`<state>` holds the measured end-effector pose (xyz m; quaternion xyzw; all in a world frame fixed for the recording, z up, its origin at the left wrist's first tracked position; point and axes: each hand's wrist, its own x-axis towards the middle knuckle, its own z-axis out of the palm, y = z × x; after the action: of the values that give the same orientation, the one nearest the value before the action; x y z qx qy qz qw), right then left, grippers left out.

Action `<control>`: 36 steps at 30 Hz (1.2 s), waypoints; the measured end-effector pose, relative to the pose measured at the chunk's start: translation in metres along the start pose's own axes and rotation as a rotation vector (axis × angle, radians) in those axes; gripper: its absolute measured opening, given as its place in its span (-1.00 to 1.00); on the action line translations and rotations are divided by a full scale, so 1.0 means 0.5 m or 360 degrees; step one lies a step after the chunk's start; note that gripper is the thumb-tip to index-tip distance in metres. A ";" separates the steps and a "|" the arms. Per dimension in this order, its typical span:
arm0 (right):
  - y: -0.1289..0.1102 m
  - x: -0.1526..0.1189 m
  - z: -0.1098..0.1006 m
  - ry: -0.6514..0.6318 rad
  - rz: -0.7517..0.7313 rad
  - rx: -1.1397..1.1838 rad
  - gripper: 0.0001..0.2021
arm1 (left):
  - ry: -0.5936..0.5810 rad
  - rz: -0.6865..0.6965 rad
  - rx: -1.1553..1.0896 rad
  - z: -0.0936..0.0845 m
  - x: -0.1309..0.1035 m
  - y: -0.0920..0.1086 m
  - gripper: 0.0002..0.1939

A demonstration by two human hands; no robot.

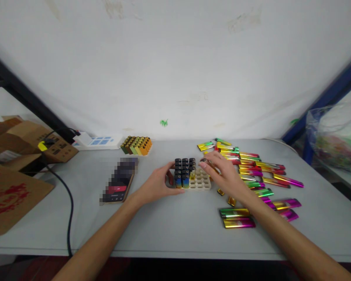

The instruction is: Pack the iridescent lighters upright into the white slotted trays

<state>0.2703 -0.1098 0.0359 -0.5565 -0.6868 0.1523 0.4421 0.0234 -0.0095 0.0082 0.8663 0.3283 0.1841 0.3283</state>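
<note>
A pale tray with holes [204,183] sits mid-table. Upright in its left part stand rows of small sticks with black tops and blue-yellow bodies [181,180]; a small yellow piece [192,175] shows among them. My left hand [159,181] curls round the tray's left end, thumb along the front and fingers at the back. Over the tray's right side, my right hand [220,169] pinches a black-topped stick [205,160], its lower body partly hidden by the fingers. Flat shiny sticks in green, gold, red and purple [238,222] lie scattered beside and beyond the right hand.
At the back left is a block of gold and olive pieces [136,145], with a white power strip [105,141] beside it. A phone [119,181], partly pixelated, lies left of my left hand. Cardboard boxes [17,187] and a black cable [70,207] take up the far left.
</note>
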 end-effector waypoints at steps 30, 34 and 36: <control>-0.012 0.001 0.019 -0.0536 -0.0359 -0.0996 -0.76 | -0.0009 0.0008 -0.0008 0.001 0.000 0.005 -0.19; -0.008 0.002 0.015 -0.0562 -0.0323 -0.0875 -0.76 | -0.0005 0.0010 0.0000 -0.001 0.000 0.003 -0.18; 0.006 0.004 -0.007 -0.0601 -0.0297 -0.0719 -0.71 | -0.0009 -0.0005 0.0027 -0.002 0.001 0.005 -0.14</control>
<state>0.2748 -0.1078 0.0368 -0.5371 -0.8213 0.0552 0.1840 0.0241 -0.0102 0.0107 0.8691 0.3305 0.1783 0.3221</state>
